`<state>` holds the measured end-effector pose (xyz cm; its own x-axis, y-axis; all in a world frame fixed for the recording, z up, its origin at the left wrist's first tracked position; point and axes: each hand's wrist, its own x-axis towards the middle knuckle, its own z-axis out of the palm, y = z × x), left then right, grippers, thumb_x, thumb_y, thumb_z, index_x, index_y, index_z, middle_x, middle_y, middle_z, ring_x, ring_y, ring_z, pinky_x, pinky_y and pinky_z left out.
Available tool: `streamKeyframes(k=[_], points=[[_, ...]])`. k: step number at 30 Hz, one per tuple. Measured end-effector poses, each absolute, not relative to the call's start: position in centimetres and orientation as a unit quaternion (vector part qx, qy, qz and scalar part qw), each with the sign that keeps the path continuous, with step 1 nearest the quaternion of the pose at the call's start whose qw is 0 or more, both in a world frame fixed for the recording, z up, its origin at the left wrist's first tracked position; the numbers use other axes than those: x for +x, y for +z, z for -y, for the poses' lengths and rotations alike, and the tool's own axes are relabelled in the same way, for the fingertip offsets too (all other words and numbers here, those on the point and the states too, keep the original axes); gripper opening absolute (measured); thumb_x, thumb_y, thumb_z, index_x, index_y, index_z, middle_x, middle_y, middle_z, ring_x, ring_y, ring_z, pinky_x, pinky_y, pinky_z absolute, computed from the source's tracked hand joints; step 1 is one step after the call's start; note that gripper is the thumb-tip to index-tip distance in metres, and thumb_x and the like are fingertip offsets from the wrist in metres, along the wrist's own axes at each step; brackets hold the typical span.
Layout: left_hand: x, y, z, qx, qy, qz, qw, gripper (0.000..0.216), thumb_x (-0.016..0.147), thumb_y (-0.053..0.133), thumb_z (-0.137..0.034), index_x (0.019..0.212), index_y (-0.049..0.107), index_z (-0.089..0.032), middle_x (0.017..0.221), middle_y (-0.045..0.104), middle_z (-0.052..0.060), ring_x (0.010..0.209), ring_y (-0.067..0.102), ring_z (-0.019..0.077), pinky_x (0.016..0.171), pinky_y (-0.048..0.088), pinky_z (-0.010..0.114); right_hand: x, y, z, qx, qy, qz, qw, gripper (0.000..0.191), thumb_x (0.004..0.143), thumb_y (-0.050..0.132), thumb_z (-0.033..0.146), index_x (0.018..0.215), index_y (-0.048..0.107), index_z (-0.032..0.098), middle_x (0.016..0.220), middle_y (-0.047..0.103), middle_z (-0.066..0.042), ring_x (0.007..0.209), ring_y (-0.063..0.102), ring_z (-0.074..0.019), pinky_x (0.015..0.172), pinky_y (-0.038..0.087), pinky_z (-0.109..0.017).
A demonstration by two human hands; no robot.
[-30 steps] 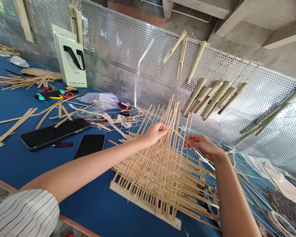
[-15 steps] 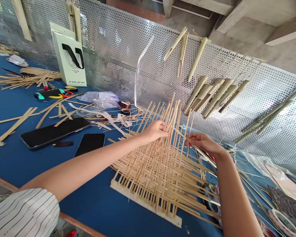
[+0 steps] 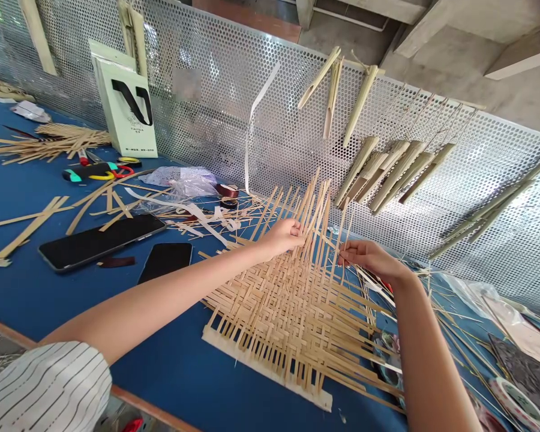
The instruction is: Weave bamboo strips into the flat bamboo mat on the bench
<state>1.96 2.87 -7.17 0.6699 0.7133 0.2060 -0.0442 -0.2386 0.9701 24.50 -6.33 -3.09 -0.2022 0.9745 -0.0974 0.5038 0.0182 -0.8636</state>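
A silvery perforated metal screen [image 3: 225,120] slants behind the blue-topped worktable [image 3: 162,360] — its front edge [image 3: 148,408] brown — with bright light glinting through the holes. Above it show grey concrete beams [image 3: 425,31], a thin pale pipe [image 3: 357,20] and a reddish-brown panel [image 3: 247,21].

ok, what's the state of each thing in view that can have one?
Left hand: closed on raised strips
Right hand: fingertips closed at thin strips
Woven mat: partly woven, strip ends loose
Larger phone: flat, screen dark
Smaller phone: screen dark, partly hidden
Pale green bag: standing upright
Bamboo tubes: hanging against the perforated panel
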Motion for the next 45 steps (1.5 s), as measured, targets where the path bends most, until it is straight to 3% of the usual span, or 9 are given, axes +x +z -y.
streamKeyframes(k=[8,17,23,32,45], points=[[1.7,-6.3,-2.3,0.693,0.341,-0.263,0.578,0.008,0.072,0.051,-0.021,0.069,0.046,-0.016,0.062,0.043,-0.003,0.057,0.045,0.0063,0.052,0.039,0.019,24.3,-3.2,6.3,-0.565,0.420,0.641,0.305,0.025,0.071,0.065,0.041,0.080,0.061,0.018,0.077,0.063,-0.004,0.072,0.056,-0.0150,0.071,0.043,-0.030],[1.9,-6.9,-2.5,0.694,0.367,-0.247,0.568,0.010,0.073,0.053,-0.026,0.072,0.049,-0.017,0.068,0.050,0.001,0.057,0.047,0.0083,0.048,0.038,0.021,24.8,-3.6,6.1,-0.555,0.430,0.632,0.327,0.023,0.070,0.067,0.039,0.078,0.060,0.018,0.073,0.061,-0.002,0.072,0.057,-0.0149,0.072,0.043,-0.030],[2.2,-7.3,-2.6,0.677,0.377,-0.223,0.591,0.010,0.076,0.050,-0.028,0.075,0.047,-0.018,0.081,0.059,0.006,0.072,0.056,0.0117,0.050,0.039,0.019,24.8,-3.7,6.0,-0.562,0.423,0.633,0.323,0.024,0.069,0.067,0.040,0.078,0.059,0.018,0.074,0.062,-0.003,0.072,0.057,-0.0153,0.073,0.043,-0.030],[1.8,-7.0,-2.2,0.701,0.389,-0.242,0.547,0.015,0.077,0.048,-0.031,0.079,0.048,-0.017,0.083,0.058,0.007,0.071,0.056,0.0125,0.053,0.043,0.021,25.1,-4.3,5.7,-0.570,0.406,0.645,0.307,0.027,0.070,0.064,0.044,0.076,0.059,0.019,0.072,0.061,-0.003,0.070,0.056,-0.0155,0.071,0.042,-0.031],[2.1,-7.1,-2.6,0.677,0.386,-0.236,0.581,0.014,0.073,0.053,-0.031,0.076,0.050,-0.018,0.061,0.041,-0.003,0.052,0.040,0.0066,0.052,0.042,0.020,25.1,-4.6,5.5,-0.556,0.414,0.642,0.327,0.020,0.071,0.066,0.038,0.076,0.061,0.019,0.071,0.060,-0.002,0.069,0.056,-0.0142,0.071,0.043,-0.030]])
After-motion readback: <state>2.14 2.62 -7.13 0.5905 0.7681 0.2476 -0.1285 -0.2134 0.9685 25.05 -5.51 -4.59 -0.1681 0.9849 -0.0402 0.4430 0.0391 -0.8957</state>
